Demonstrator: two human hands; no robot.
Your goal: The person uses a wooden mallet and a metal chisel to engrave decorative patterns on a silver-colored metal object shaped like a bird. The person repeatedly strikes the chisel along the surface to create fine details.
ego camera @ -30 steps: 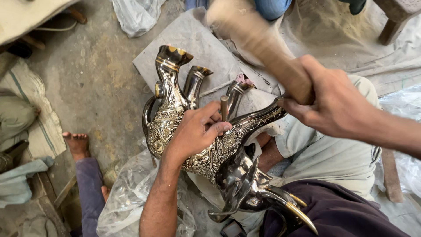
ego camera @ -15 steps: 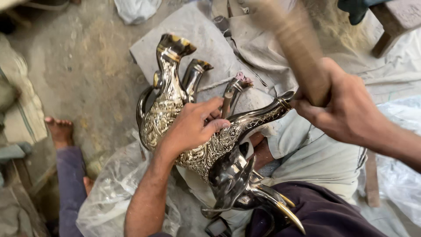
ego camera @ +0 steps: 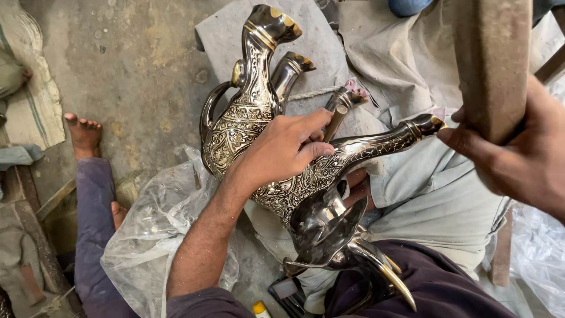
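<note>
My left hand (ego camera: 282,150) grips a thin metal punch (ego camera: 337,118) held upright against an engraved dark-and-gold metal ewer (ego camera: 329,171) that lies across my lap. My right hand (ego camera: 518,156) is shut on the handle of a wooden mallet (ego camera: 491,65), raised high at the right above the ewer's long neck. A second engraved ewer (ego camera: 247,112) stands just behind my left hand, and a third neck (ego camera: 288,73) shows beside it. A plain polished ewer (ego camera: 326,229) lies under the engraved one, by my knee.
A grey slab (ego camera: 235,35) lies on the dirt floor behind the ewers. Crumpled clear plastic (ego camera: 153,235) sits at the left of my arm. Another person's bare foot (ego camera: 85,132) and trouser leg (ego camera: 91,224) are at the left. Pale cloth (ego camera: 447,200) covers my lap.
My right hand has swung the mallet up and to the right, closer to the camera. My left hand keeps the punch on the ewer.
</note>
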